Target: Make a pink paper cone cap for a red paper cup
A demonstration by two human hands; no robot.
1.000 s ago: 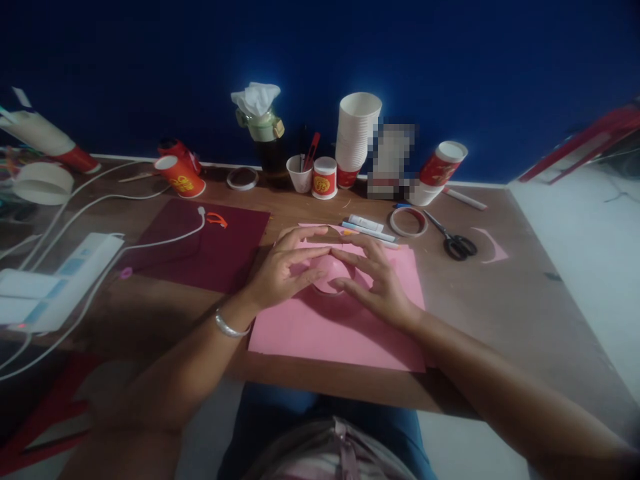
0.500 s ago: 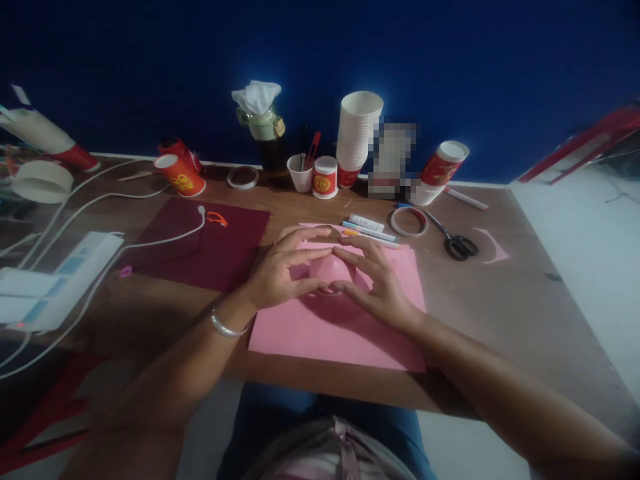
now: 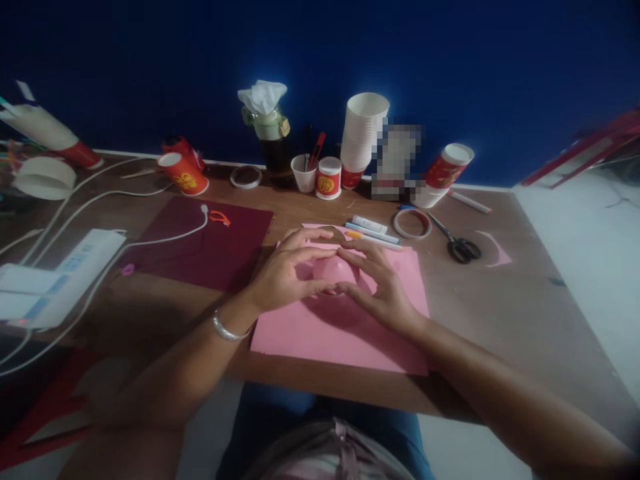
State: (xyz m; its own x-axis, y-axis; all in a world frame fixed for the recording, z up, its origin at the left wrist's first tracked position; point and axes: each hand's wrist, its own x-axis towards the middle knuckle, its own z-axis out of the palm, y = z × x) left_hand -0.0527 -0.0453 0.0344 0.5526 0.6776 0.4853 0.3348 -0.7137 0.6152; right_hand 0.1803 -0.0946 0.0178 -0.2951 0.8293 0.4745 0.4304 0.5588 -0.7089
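Note:
Between my two hands is a small pink cone-shaped piece (image 3: 336,272) with a smooth, rounded look, held over pink paper sheets (image 3: 340,337). Curving round its left side is my left hand (image 3: 287,270), thumb at the near edge and fingers along the top. On the other side my right hand (image 3: 377,283) mirrors it, and the fingertips of both hands nearly meet. Much of the piece is covered by fingers, so its underside is hidden. Markers (image 3: 373,235) and a glue-stick-like white tube (image 3: 369,224) lie just beyond the paper.
Black-handled scissors (image 3: 464,249), a tape roll (image 3: 413,223) and a pink paper scrap (image 3: 496,250) lie to the right. Stacked paper cups (image 3: 364,133) and a bottle (image 3: 273,143) stand by the wall. Dark red paper (image 3: 200,257), a white cable and a power strip (image 3: 70,277) are left.
The camera view has shifted slightly. Both hands stay around the pink cone-shaped piece in nearly the same pose.

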